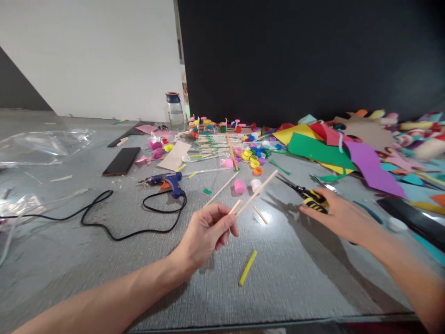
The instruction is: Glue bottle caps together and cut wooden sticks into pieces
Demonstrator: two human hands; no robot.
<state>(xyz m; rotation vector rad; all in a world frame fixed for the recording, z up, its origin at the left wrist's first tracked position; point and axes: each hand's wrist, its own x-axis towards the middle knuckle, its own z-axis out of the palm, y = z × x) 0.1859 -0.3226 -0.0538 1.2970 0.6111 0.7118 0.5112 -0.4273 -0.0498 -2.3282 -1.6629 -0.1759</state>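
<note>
My left hand (pixel 215 225) pinches wooden sticks between thumb and fingers, a long one (pixel 259 191) slanting up to the right and a short one (pixel 235 207) beside it. Another thin pale stick (pixel 222 188) shows just behind that hand. On the right, my right hand (pixel 335 213) has its thumb and fingers around the yellow-and-black handles of a pair of pliers (pixel 314 200), whose dark jaws point left. A short stick piece (pixel 260 215) and a yellow strip (pixel 248 268) lie on the table between the hands. Pink (pixel 239 186) and white (pixel 256 185) caps sit behind them.
A blue glue gun (pixel 173 182) and its black cord (pixel 128 237) lie to the left, near a phone (pixel 121 161). Colourful caps (pixel 255 160) and stick bundles (pixel 212 144) spread across the back. Coloured sheets (pixel 320 150) cover the right; a bottle (pixel 175 111) stands behind.
</note>
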